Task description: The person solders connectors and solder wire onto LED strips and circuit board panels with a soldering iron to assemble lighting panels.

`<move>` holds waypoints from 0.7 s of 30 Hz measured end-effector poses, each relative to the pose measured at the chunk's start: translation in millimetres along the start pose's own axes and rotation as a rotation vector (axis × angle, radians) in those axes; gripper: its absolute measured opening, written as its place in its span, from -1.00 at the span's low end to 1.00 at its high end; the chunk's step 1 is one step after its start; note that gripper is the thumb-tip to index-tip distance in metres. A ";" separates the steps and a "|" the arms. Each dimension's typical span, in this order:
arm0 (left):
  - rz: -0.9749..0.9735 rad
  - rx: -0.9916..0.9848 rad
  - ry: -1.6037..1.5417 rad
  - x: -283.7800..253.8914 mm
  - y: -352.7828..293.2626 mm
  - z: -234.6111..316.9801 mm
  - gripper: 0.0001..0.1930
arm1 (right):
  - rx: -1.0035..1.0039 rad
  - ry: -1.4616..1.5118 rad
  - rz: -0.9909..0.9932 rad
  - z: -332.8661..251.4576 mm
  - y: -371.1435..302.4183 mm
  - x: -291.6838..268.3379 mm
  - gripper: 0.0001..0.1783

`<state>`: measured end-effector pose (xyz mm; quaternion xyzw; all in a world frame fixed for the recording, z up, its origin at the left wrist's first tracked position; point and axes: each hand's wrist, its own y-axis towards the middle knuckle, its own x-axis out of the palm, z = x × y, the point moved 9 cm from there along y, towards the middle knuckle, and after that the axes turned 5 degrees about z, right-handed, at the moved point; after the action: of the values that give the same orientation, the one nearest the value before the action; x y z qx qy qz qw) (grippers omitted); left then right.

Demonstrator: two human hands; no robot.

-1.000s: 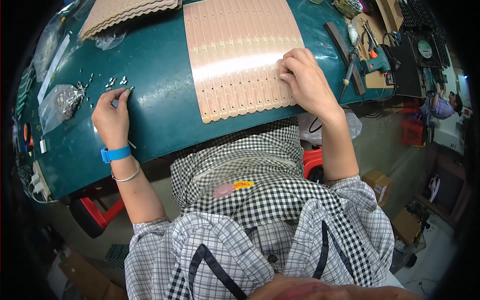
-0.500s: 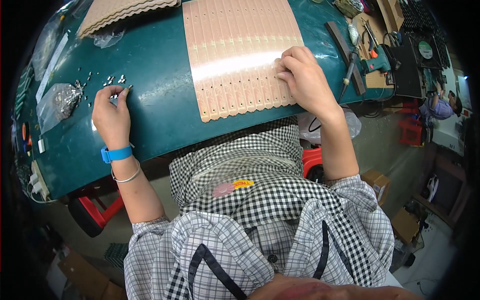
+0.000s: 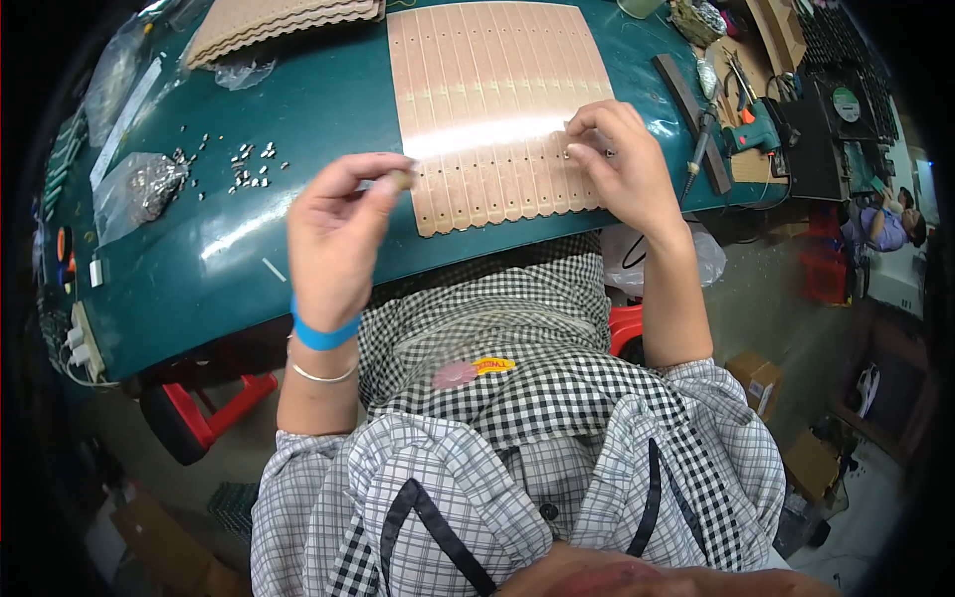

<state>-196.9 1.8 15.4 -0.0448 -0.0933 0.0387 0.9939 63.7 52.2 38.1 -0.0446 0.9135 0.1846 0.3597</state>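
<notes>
A pale pinkish-tan panel (image 3: 487,109) lies on the green table, scored into long narrow strips with small holes and a scalloped near edge. My left hand (image 3: 338,234), with a blue wristband, hovers at the panel's left edge. Its thumb and fingers are pinched together; whatever they hold is too small to make out. Over the panel's right side is my right hand (image 3: 632,174), its thumb and forefinger slightly apart. A tiny shiny piece (image 3: 567,154) shows by its thumb. Small silver metal parts (image 3: 249,169) are scattered to the left, beside a clear plastic bag (image 3: 129,199) of more.
Stacked similar panels (image 3: 279,30) lie at the far left. On the right are a dark bar (image 3: 686,114), a soldering iron (image 3: 701,149) and a green hot-glue gun (image 3: 756,129). A power strip (image 3: 82,343) sits at the table's left edge. Another person (image 3: 890,219) is far right.
My left hand has moved right from the scattered metal parts to the panel's left edge. My right hand's finger and thumb have parted, staying over the panel's right side.
</notes>
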 end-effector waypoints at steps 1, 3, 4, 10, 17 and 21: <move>-0.025 -0.018 -0.064 9.9 -1.8 -2.2 -0.82 | -0.148 -0.114 0.023 -17.6 2.5 -2.9 -0.89; -0.055 -0.035 -0.124 23.4 -5.0 -6.2 -0.78 | -0.125 0.110 -0.020 -38.8 1.8 7.9 -0.89; -0.074 -0.079 -0.194 28.4 -6.7 -13.0 -0.75 | -0.102 0.327 -0.067 -51.6 -0.3 17.4 -0.88; -0.105 -0.153 -0.342 44.4 -15.6 -23.4 -0.69 | 0.100 0.773 -0.259 -73.8 -15.0 57.3 -0.88; -0.164 -0.143 -0.334 48.8 -19.8 -31.0 -0.66 | -0.020 0.649 -0.314 -74.2 -18.5 55.2 -0.93; -0.050 0.210 0.416 16.8 -6.6 4.9 -0.85 | -0.085 0.494 -0.223 -60.1 -13.3 45.5 -0.92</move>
<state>-180.9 -2.9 23.9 0.0542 0.1170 0.0136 0.9916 -5.5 19.9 43.8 -0.2038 0.9544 0.1654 0.1419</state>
